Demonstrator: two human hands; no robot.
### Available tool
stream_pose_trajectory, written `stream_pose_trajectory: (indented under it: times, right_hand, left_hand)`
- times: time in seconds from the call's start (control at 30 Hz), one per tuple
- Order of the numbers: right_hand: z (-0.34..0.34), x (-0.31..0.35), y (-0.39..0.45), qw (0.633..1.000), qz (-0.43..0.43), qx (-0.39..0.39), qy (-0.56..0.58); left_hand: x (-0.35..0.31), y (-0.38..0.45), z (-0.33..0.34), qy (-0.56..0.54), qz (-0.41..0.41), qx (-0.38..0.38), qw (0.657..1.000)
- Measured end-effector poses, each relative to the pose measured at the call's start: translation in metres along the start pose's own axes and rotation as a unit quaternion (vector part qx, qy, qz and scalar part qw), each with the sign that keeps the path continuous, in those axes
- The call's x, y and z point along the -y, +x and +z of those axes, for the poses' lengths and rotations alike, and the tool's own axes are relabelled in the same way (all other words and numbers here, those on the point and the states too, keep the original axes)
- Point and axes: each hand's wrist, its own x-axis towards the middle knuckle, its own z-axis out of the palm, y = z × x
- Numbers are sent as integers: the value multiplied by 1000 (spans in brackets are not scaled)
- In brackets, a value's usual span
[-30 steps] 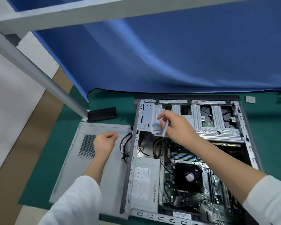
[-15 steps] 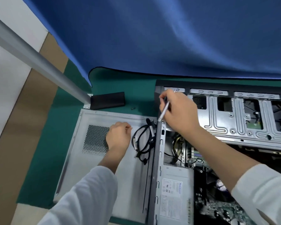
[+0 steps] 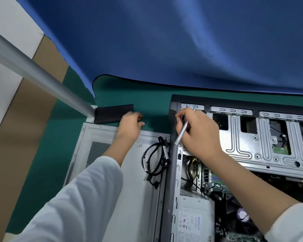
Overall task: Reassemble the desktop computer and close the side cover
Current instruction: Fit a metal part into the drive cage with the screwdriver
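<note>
The left hand (image 3: 129, 125) has slid off the side cover (image 3: 129, 198) toward tiny screws, fingers curled on nothing I can see, while the right hand (image 3: 198, 131) pinches the screwdriver (image 3: 182, 132) at the case (image 3: 172, 172) corner.

Bare metal, matt plastic and soft cloth around an opened desktop computer case (image 3: 248, 147).

The drive cage (image 3: 243, 142) is bright stamped sheet metal with pressed ribs, faintly glossy. The side cover (image 3: 129, 172) is dull grey painted metal, smooth, with a perforated mesh patch. The cable bundle (image 3: 154, 159) on it has a black rubbery, slightly shiny sheath. The screwdriver (image 3: 181, 133) shaft looks like brushed silver metal. The mat (image 3: 63, 137) is matt green felt-like cloth, the backdrop (image 3: 164, 41) smooth blue fabric, the sleeves (image 3: 77, 206) white woven cloth, the post (image 3: 33, 70) satin grey metal.
</note>
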Motion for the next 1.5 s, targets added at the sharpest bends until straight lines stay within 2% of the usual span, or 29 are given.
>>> stream_pose_trajectory:
  times: [0.1,0.3,0.6,0.77,0.87,0.93,1.0,1.1,1.17,1.3,1.5]
  right_hand:
    - [-1,0,0,1000,3,8,1]
    - [-1,0,1,1000,-1,4,-3]
    - [-1,0,1,1000,-9,-13,-10]
    - [-7,3,-1,1000,-7,-5,11]
    - [-19,-3,-9,990,24,69,120]
    - [-38,-12,-25,962,54,123,237]
    - [-51,-20,-39,935,75,145,316]
    - [-82,-36,-66,928,83,124,341]
    - [-100,-48,-81,913,109,107,378]
    - [-132,-70,-108,877,153,75,449]
    - [-162,-99,-134,847,170,42,501]
  left_hand:
    - [-3,9,7,14,-24,34,999]
    - [0,8,12,-4,-27,21,999]
    - [-2,11,13,41,-5,14,999]
    - [-29,-10,-16,-73,-12,-74,995]
    - [-58,-36,-49,-214,-29,-111,970]
    - [-85,-63,-67,-325,-29,-95,941]
    - [-108,-86,-73,-412,-25,-44,910]
    - [-154,-126,-54,-467,-18,90,879]
    - [-181,-146,-34,-484,-1,148,863]
    - [-222,-169,-3,-518,2,176,837]
    - [-259,-196,23,-565,-5,201,800]
